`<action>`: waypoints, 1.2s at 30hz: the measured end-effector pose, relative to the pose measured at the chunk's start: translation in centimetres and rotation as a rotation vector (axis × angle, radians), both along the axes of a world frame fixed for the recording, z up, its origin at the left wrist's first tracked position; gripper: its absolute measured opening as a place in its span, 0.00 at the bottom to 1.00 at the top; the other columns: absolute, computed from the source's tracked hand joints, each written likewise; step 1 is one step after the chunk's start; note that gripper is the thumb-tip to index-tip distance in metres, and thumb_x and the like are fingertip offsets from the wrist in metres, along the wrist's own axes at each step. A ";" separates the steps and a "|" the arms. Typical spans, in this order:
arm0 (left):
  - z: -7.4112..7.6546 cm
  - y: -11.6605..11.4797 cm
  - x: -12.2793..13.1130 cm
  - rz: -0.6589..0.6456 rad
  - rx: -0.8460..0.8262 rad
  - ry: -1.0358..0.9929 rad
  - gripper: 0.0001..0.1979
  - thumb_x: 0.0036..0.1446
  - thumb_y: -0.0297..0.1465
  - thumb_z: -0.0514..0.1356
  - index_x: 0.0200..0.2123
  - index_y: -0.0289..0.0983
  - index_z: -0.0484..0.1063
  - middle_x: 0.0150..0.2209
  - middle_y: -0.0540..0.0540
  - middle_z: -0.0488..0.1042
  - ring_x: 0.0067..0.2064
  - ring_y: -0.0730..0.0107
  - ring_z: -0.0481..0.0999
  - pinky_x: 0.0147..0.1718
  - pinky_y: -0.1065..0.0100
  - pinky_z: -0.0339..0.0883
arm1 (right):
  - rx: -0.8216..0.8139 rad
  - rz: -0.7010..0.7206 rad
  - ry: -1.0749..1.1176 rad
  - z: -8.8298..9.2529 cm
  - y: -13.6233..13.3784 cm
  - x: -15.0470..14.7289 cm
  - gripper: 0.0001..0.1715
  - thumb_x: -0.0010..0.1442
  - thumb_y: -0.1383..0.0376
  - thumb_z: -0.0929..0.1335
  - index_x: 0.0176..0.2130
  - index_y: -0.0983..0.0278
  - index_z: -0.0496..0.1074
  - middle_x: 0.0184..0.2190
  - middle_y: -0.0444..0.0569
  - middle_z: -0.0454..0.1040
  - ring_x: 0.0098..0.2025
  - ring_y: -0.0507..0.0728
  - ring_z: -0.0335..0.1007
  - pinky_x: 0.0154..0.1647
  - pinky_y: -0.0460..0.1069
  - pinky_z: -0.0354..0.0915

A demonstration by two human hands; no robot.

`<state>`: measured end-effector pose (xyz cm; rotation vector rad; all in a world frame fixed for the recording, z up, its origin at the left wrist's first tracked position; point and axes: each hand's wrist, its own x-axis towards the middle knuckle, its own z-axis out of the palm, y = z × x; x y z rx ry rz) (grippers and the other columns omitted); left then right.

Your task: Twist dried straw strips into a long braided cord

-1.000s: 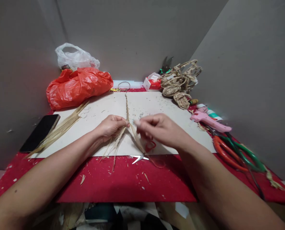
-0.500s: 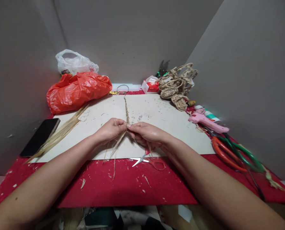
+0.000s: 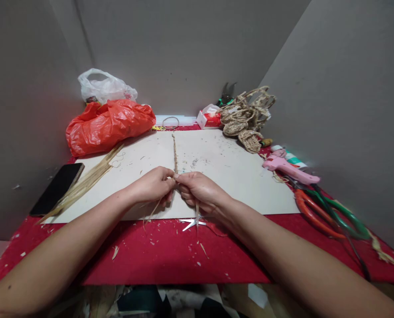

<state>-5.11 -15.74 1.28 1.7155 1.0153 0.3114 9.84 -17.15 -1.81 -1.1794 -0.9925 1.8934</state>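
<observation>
A: What are the hands closed on?

B: Both pinch the near end of a thin, tan cord of twisted plant fibre (image 3: pixel 174 152). The left hand (image 3: pixel 155 186) and right hand (image 3: pixel 198 190) meet there, thumbs and fingertips nearly touching; I can't tell exactly which strand each finger holds.

A: Where does the cord run?

B: Straight away from the fingers, over a flat, off-white board (image 3: pixel 250 187), towards its far edge. Thin, pale loose strands (image 3: pixel 154 209) hang under the left hand, and one narrow, pale strip (image 3: pixel 197 216) drops below the right.

A: Over what?

B: Small scissors with silvery blades (image 3: pixel 190 224), lying open at the board's near edge, on a bright red cloth (image 3: pixel 170 265).

A: And further left?

B: A bundle of flat, straw-coloured strips (image 3: pixel 89 180) lies slanting beside a black, rectangular phone (image 3: pixel 55 190). Beyond sits a crumpled, orange-red plastic bag (image 3: pixel 112 126).

A: On the right?

B: A pink glue gun (image 3: pixel 291 170), near a large tool with an orange loop handle (image 3: pixel 311 212). At the far right corner, a heap of coiled, brown braided rope (image 3: pixel 245 115) sits beside a red-and-white tissue box (image 3: pixel 210 118).
</observation>
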 end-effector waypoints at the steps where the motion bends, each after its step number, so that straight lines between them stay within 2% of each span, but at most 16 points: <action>1: -0.1 -0.3 0.2 0.018 -0.005 0.009 0.07 0.54 0.26 0.49 0.31 0.33 0.66 0.15 0.51 0.66 0.16 0.77 0.65 0.18 0.75 0.56 | -0.009 0.002 0.022 -0.2 0.0 0.0 0.22 0.59 0.62 0.62 0.18 0.63 0.52 0.10 0.34 0.46 0.12 0.44 0.35 0.10 0.41 0.37; 6: -1.0 -1.3 1.2 0.083 0.107 0.015 0.07 0.52 0.24 0.48 0.34 0.34 0.64 0.18 0.50 0.69 0.19 0.74 0.68 0.19 0.74 0.59 | -0.060 -0.029 0.081 -0.5 0.0 -0.1 0.18 0.56 0.67 0.63 0.19 0.63 0.53 0.10 0.34 0.46 0.13 0.43 0.34 0.10 0.40 0.37; 8: -0.6 -1.3 1.0 0.074 0.120 0.031 0.08 0.51 0.23 0.49 0.34 0.34 0.64 0.18 0.50 0.69 0.19 0.75 0.68 0.20 0.74 0.59 | -0.058 -0.033 0.088 -0.4 0.0 -0.1 0.17 0.55 0.69 0.63 0.19 0.63 0.53 0.10 0.34 0.46 0.13 0.43 0.34 0.11 0.40 0.37; 11: 0.6 -0.7 0.1 0.025 0.058 0.088 0.08 0.51 0.27 0.52 0.36 0.33 0.66 0.18 0.50 0.68 0.18 0.75 0.66 0.19 0.73 0.58 | -0.071 0.011 0.140 -0.2 0.2 0.3 0.13 0.54 0.70 0.63 0.21 0.64 0.57 0.11 0.34 0.45 0.13 0.43 0.34 0.11 0.39 0.37; 12: 1.0 -0.4 -0.3 0.050 0.077 0.100 0.09 0.52 0.29 0.52 0.36 0.33 0.67 0.18 0.50 0.68 0.18 0.75 0.66 0.19 0.73 0.57 | -0.077 0.034 0.157 -0.1 0.4 0.4 0.11 0.54 0.70 0.63 0.22 0.65 0.59 0.11 0.33 0.45 0.14 0.43 0.33 0.11 0.39 0.36; 14: 1.3 0.2 -0.8 0.196 0.223 0.077 0.09 0.52 0.30 0.52 0.34 0.33 0.68 0.20 0.49 0.69 0.20 0.76 0.66 0.22 0.73 0.57 | -0.088 0.088 0.178 0.0 0.6 0.8 0.07 0.55 0.70 0.62 0.25 0.66 0.64 0.12 0.33 0.43 0.14 0.43 0.31 0.11 0.39 0.36; 16: 0.9 0.6 -0.8 0.302 0.332 0.010 0.07 0.52 0.29 0.52 0.31 0.33 0.68 0.24 0.48 0.69 0.24 0.77 0.66 0.24 0.74 0.56 | -0.089 0.138 0.193 0.1 0.8 1.0 0.07 0.56 0.70 0.62 0.28 0.68 0.66 0.12 0.33 0.42 0.14 0.43 0.30 0.10 0.39 0.36; 17: 0.4 0.7 -0.6 0.293 0.311 -0.029 0.06 0.52 0.29 0.52 0.29 0.33 0.67 0.24 0.49 0.69 0.24 0.78 0.64 0.24 0.74 0.55 | -0.085 0.159 0.200 0.1 1.0 1.1 0.07 0.57 0.70 0.61 0.29 0.68 0.67 0.12 0.33 0.42 0.14 0.43 0.30 0.10 0.39 0.37; 19: -0.8 0.7 0.0 0.198 0.154 -0.094 0.08 0.53 0.29 0.50 0.25 0.34 0.64 0.21 0.51 0.65 0.21 0.79 0.60 0.22 0.74 0.52 | -0.080 0.198 0.212 0.1 1.2 1.4 0.08 0.57 0.70 0.61 0.28 0.68 0.66 0.12 0.33 0.43 0.14 0.43 0.31 0.11 0.38 0.37; 22: -2.0 0.5 0.8 0.178 0.052 -0.130 0.11 0.54 0.30 0.49 0.21 0.35 0.61 0.17 0.53 0.59 0.18 0.81 0.54 0.20 0.74 0.47 | -0.078 0.252 0.200 0.2 1.5 1.8 0.08 0.57 0.70 0.61 0.27 0.68 0.65 0.12 0.33 0.44 0.14 0.43 0.31 0.11 0.38 0.36; 25: -2.1 0.6 0.8 0.185 0.127 -0.078 0.10 0.54 0.30 0.50 0.23 0.33 0.66 0.16 0.55 0.57 0.18 0.81 0.50 0.20 0.73 0.44 | -0.045 0.321 0.109 0.3 1.7 2.4 0.08 0.57 0.68 0.62 0.27 0.68 0.66 0.11 0.32 0.44 0.13 0.43 0.32 0.11 0.39 0.35; 28: -1.8 0.7 0.4 0.156 0.145 -0.039 0.11 0.54 0.31 0.51 0.26 0.32 0.69 0.16 0.54 0.58 0.18 0.81 0.50 0.20 0.73 0.44 | 0.065 0.375 -0.062 0.3 1.9 2.9 0.10 0.57 0.66 0.63 0.26 0.68 0.66 0.11 0.33 0.45 0.12 0.43 0.34 0.10 0.40 0.36; 32: -1.9 0.8 0.4 0.193 -0.005 -0.063 0.09 0.54 0.30 0.52 0.24 0.34 0.66 0.15 0.55 0.55 0.16 0.82 0.48 0.18 0.72 0.40 | 0.308 0.382 -0.340 0.0 1.8 3.0 0.14 0.59 0.62 0.62 0.26 0.67 0.69 0.09 0.35 0.48 0.10 0.44 0.38 0.10 0.42 0.37; 36: -2.3 0.7 0.5 0.198 -0.203 -0.172 0.10 0.55 0.31 0.53 0.22 0.35 0.64 0.14 0.56 0.50 0.14 0.83 0.44 0.16 0.70 0.35 | 0.424 0.383 -0.596 0.2 1.4 2.8 0.13 0.59 0.64 0.61 0.29 0.66 0.70 0.08 0.36 0.50 0.10 0.46 0.43 0.11 0.43 0.40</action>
